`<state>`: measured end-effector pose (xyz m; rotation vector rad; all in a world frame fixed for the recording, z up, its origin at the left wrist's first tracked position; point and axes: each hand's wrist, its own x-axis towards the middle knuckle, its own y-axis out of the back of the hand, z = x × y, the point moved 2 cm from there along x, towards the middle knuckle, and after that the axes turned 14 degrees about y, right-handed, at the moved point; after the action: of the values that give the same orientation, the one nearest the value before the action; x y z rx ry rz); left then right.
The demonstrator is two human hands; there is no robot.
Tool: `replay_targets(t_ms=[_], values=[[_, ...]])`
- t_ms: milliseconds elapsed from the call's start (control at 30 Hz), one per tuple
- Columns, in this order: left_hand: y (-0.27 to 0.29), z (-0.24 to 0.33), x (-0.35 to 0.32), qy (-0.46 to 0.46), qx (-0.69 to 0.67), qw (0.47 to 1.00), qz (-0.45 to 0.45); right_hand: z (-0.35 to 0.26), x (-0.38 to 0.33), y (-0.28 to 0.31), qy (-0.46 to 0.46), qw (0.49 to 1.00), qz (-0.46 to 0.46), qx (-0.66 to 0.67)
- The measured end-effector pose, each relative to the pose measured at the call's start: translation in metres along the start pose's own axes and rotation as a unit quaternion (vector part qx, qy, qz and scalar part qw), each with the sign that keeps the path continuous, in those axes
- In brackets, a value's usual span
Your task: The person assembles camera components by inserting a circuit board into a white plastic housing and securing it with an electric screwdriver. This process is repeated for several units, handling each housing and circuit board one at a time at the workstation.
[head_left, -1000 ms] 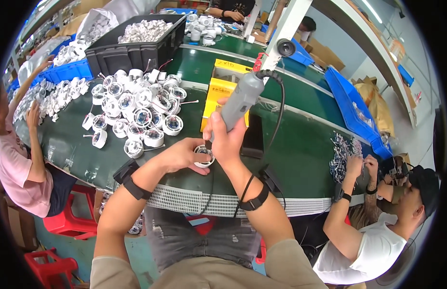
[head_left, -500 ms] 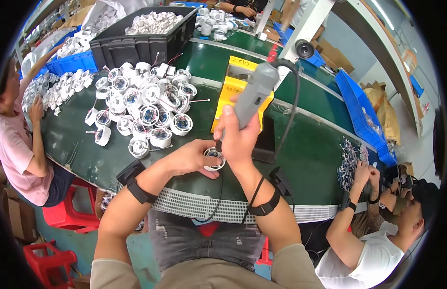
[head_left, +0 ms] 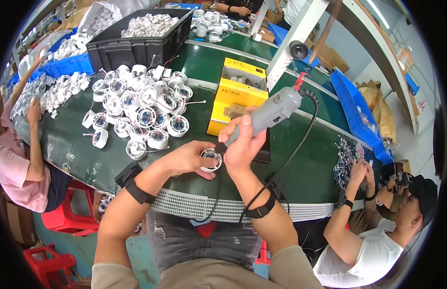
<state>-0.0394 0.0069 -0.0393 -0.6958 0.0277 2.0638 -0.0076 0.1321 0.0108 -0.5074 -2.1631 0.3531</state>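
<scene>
My left hand [head_left: 188, 158] grips a round white housing [head_left: 212, 168] with a dark blue circuit board inside, held on its side of the green table near the front edge. My right hand [head_left: 242, 149] is wrapped around a grey electric screwdriver [head_left: 275, 110], which lies tilted with its cable end up to the right. The dark tip end of the tool is down beside the housing, at its right rim; whether it touches is hidden by my fingers. Behind my right hand stands a yellow screw feeder box [head_left: 239, 91].
Many similar white housings [head_left: 146, 116] with wires are heaped to the left. A black crate [head_left: 132, 50] of small white parts stands behind them. Wire bundles [head_left: 346, 164] lie at the right, by a co-worker in white [head_left: 365, 241]; another in pink [head_left: 21, 178] sits left. The screwdriver's cord [head_left: 303, 139] loops rightward.
The screwdriver has tipped from steep to more slanted, its top swinging right, and its lower end has come to the housing. My left hand still holds the housing.
</scene>
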Motion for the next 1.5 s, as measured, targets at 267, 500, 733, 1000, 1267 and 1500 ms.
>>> replay_targets(t_ms=[267,500,733,1000,1267,1500], values=[[0.001,-0.001,0.0,0.001,0.017,1.0,0.001,0.006,0.002,-0.017,-0.068,0.997,-0.031,-0.03],[-0.003,0.007,-0.006,-0.008,0.026,1.0,0.011,0.016,-0.009,-0.008,0.0,0.992,-0.101,-0.074],[0.001,0.005,-0.006,0.024,0.043,0.998,0.028,0.008,-0.008,-0.003,-0.053,0.993,-0.101,-0.005],[0.016,0.032,-0.034,-0.065,0.102,0.97,0.21,-0.012,0.022,0.029,-0.021,0.999,0.033,-0.013],[0.067,0.075,-0.071,-0.345,0.393,0.517,0.678,-0.015,0.017,0.02,0.027,0.989,-0.016,-0.146],[0.108,0.07,-0.05,-0.094,0.513,0.479,0.706,-0.008,0.011,0.018,-0.012,0.977,-0.095,-0.19]])
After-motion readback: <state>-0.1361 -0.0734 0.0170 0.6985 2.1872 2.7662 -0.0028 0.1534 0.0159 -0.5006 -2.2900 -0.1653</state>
